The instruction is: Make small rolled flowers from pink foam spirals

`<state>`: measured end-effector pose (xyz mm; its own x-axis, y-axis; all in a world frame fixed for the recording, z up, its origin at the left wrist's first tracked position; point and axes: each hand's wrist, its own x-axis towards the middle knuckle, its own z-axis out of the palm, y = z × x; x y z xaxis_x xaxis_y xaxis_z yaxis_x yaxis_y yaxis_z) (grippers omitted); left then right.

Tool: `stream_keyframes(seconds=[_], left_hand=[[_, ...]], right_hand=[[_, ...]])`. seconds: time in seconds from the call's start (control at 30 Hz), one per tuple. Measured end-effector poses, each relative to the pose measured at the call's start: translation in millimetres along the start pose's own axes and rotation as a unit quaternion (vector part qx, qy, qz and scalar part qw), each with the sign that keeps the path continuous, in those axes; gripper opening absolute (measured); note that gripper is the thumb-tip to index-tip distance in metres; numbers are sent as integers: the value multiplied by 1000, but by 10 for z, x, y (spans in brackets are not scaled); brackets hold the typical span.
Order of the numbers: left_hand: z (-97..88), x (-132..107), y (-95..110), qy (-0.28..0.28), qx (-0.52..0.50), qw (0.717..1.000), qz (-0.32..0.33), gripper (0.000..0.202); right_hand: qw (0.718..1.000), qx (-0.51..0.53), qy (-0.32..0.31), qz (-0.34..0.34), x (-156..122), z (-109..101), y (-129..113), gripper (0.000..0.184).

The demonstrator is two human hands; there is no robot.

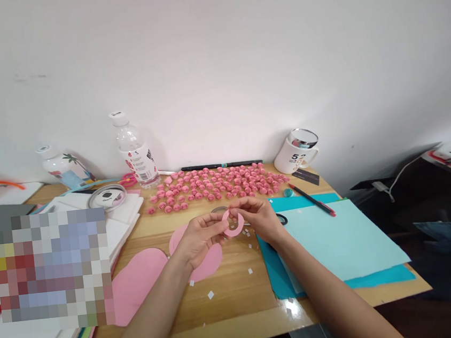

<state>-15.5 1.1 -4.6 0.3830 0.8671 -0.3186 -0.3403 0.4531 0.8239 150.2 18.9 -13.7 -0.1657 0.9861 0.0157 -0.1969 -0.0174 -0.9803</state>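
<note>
Right in the middle now, both hands are on one pink strip (238, 230), curved almost into a ring and held up just above the table (225, 322); the left hand (204, 234) pinches it narrowly at its left side, thumb laid across the paper; the right hand (259, 218) has its fingertips closed tight on the upper part, and the two sets of fingers are very near each other; the lower curve hangs free between them.

Beneath the left hand and forearm lie two pink sheets (140, 280), round-edged and flat, one partly covered by the hand; white scraps (211, 295) are scattered over the wood, some just below the strip; beside the right hand shows a black loop (282, 219), the rest of it hidden; under the right forearm, a pale blue sheet (337, 238) lies over a deeper blue one (272, 274).

Beyond the hands, what a crowd: rows of little pink rolls (219, 183), packed close together; behind them a black pen (193, 168) lies along the wall (215, 73); to the right stands a white mug (290, 154), with a dark card (306, 176) near its base and a red-and-black pen (313, 200) slanting onto the blue sheets; over on the left, a clear bottle (137, 156) stands upright, a tape roll (106, 197) resting on the papers nearby.
</note>
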Motion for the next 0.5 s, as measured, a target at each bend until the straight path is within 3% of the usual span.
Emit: stream_keyframes(seconds=[0.23, 0.5], left_hand=[[-5, -4, -17, -13, 31, 999, 3, 20], [-12, 18, -28, 11, 26, 999, 18, 24]], right_hand=[[1000, 14, -22, 13, -16, 14, 20, 21], [999, -18, -26, 11, -21, 0, -8, 24]])
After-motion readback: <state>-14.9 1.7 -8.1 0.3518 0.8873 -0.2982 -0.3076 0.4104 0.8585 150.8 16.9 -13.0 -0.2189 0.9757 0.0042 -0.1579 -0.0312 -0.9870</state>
